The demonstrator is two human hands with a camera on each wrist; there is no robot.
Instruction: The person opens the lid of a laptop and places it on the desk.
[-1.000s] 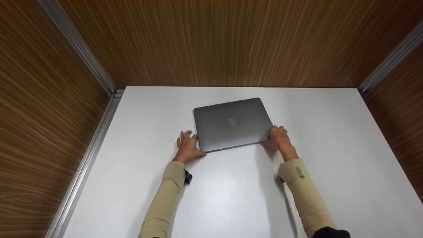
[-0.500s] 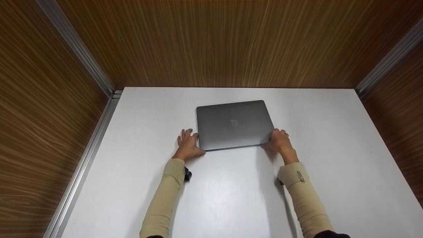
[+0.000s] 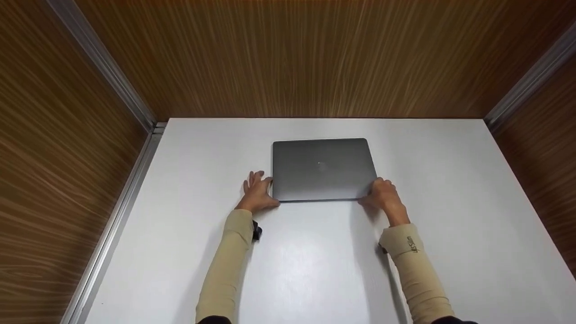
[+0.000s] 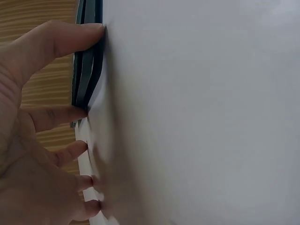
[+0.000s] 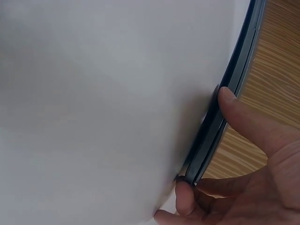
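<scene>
A closed dark grey laptop (image 3: pixel 324 171) with a logo on its lid lies flat on the white table, its front edge almost level in the head view. My left hand (image 3: pixel 258 195) pinches the front left corner. Its thumb (image 4: pixel 77 37) presses the front edge and its index finger is at the left side, while the other fingertips spread onto the table. At the front right corner my right hand (image 3: pixel 382 198) grips the laptop. The right thumb (image 5: pixel 248 119) lies against the front edge, and the fingers bend around the right side.
The white table (image 3: pixel 310 270) extends around the laptop on all sides. Brown wood-grain panels (image 3: pixel 288 58) stand behind it and to the left and right, joined by metal corner rails (image 3: pixel 108 67). A dark wrist device (image 3: pixel 257 231) shows at the left cuff.
The laptop has turned clockwise from a slant until its front edge is nearly level, shifting slightly right. My left hand moved a little away from me, and my right hand slightly toward me.
</scene>
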